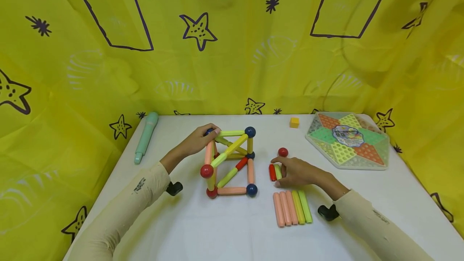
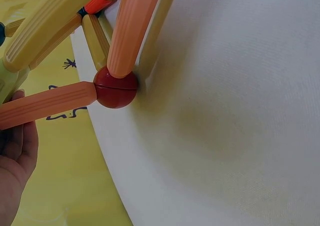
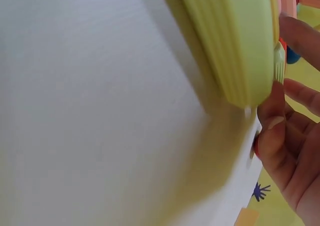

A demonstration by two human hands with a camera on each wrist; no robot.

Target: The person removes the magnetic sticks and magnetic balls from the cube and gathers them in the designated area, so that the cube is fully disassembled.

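A cube-like frame of toy building sticks and balls (image 1: 229, 151) stands on the table, with red balls at its near left and blue balls at its right. At its back left top corner, my left hand (image 1: 197, 139) grips the frame by a blue ball, which the fingers partly cover. Behind a salmon stick (image 2: 50, 104), curled fingers show in the left wrist view. My right hand (image 1: 299, 171) arches over a short red stick (image 1: 272, 172) and a short light green stick (image 1: 278, 171) lying side by side. Index finger and thumb sit at the green stick's two ends.
Several longer sticks (image 1: 286, 208), salmon, yellow and green, lie in a row nearer me. A loose red ball (image 1: 283, 152) sits beyond my right hand. Farther back are a yellow cube (image 1: 294, 122) and a six-sided game box (image 1: 348, 140). A green marker-shaped tube (image 1: 146, 138) lies far left.
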